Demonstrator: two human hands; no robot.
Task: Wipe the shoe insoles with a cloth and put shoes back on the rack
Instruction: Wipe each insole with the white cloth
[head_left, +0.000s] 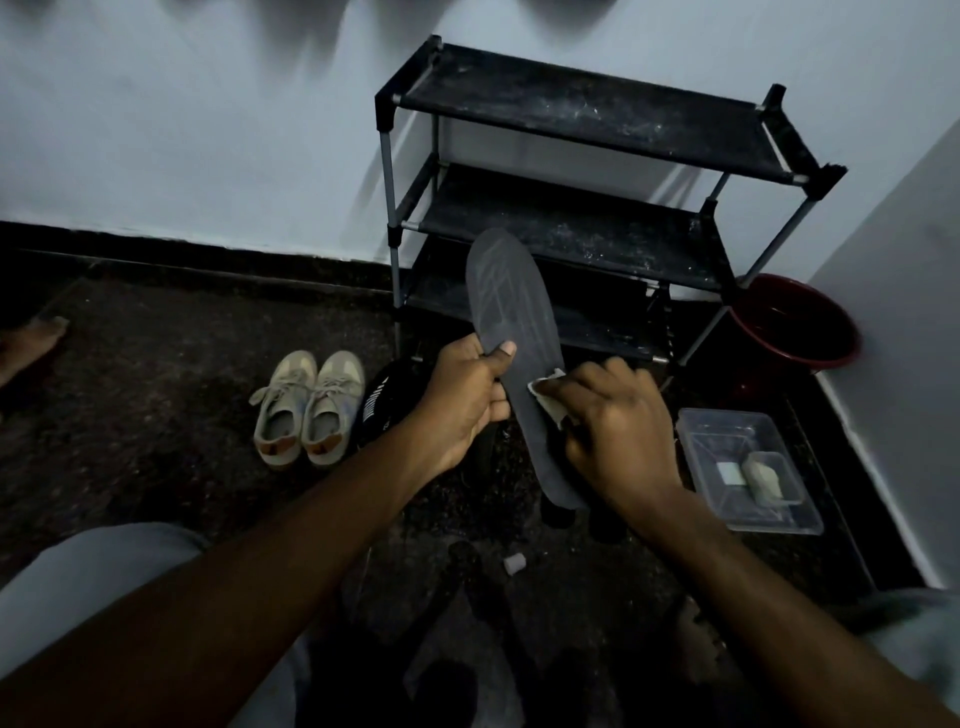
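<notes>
At the far left a bare foot (28, 340) rests on the dark speckled floor (156, 405). A pair of beige sneakers (332, 405) stands side by side on the floor, toes toward the wall, with a black shoe (378, 402) just beside them. The left hand (467, 400) grips a dark grey insole (511, 301) at its middle, thumb across the top face, holding it up in front of the lower shelves of the black shoe rack (587, 114). The right hand (618, 426) pinches a pale cloth (545, 385) against the insole's right edge. Further right, a clear plastic container (698, 441) sits on the floor, holding a small pale lump (761, 475). A red basin (779, 348) stands between the rack and the side wall.
</notes>
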